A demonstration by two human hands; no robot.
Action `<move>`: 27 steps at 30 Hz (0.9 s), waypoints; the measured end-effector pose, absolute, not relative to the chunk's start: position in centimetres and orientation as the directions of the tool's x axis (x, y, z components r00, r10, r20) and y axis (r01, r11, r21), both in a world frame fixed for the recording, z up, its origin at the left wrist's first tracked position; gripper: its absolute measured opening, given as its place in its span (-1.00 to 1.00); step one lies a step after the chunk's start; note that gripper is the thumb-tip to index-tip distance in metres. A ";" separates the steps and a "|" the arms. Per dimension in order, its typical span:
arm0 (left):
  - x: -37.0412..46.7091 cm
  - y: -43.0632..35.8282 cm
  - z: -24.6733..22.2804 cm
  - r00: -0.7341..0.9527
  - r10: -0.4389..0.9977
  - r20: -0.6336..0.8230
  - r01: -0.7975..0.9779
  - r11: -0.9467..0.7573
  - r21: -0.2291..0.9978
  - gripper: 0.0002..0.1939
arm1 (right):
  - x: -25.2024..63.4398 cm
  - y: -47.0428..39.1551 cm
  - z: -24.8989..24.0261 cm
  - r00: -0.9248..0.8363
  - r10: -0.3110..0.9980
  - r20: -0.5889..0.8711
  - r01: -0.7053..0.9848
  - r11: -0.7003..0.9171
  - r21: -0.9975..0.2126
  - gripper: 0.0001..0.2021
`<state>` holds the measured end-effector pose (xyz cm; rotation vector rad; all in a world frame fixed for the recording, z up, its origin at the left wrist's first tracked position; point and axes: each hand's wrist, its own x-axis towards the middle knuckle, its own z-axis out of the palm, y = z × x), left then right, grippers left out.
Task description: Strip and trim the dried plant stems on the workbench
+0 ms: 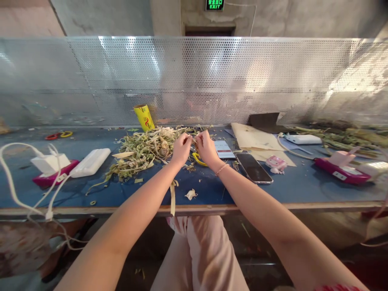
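Beside the left fingers (186, 139), pinched together, lie plant strips (138, 151); right fingers (200, 140) likewise.

Exit sign (215, 5): lit green, high at the back
Perforated screen (145, 68): metal, stretching across the view
Yellow cylinder (144, 117): tilted, near the screen's foot
Dark-screened phone (255, 168): lying flat near a pink trinket (276, 163)
Left power strip (71, 167): magenta, beside a white oblong device (91, 162)
Right power strip (351, 173): also magenta

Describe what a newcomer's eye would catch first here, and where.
Probably the bare left hand and bare right hand, close together near the centre over the blue tabletop. Left of them lies a tangled heap of pale-green plant strips, and behind it stands a yellow cylinder.
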<state>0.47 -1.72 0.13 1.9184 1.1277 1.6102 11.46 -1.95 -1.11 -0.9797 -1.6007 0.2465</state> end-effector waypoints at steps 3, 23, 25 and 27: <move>0.4 -2.3 0.4 -0.015 0.714 0.700 0.462 -0.616 0.638 -0.76 | 11.3 -2.2 -1.0 0.011 0.698 0.716 0.460 0.633 -0.623 -0.87; 0.5 -1.4 -0.3 -0.158 0.674 0.721 0.426 -0.612 0.666 -0.85 | 10.1 -2.8 -0.6 -0.010 0.714 0.700 0.424 0.637 -0.644 -0.87; 0.4 -1.1 -0.4 -0.188 0.688 0.701 0.397 -0.600 0.695 -0.83 | 10.0 -2.8 -0.6 -0.024 0.724 0.689 0.425 0.632 -0.648 -0.88; 0.4 -0.8 -0.5 -0.219 0.696 0.684 0.372 -0.588 0.718 -0.81 | 9.9 -2.8 -0.5 -0.038 0.730 0.683 0.420 0.632 -0.652 -0.89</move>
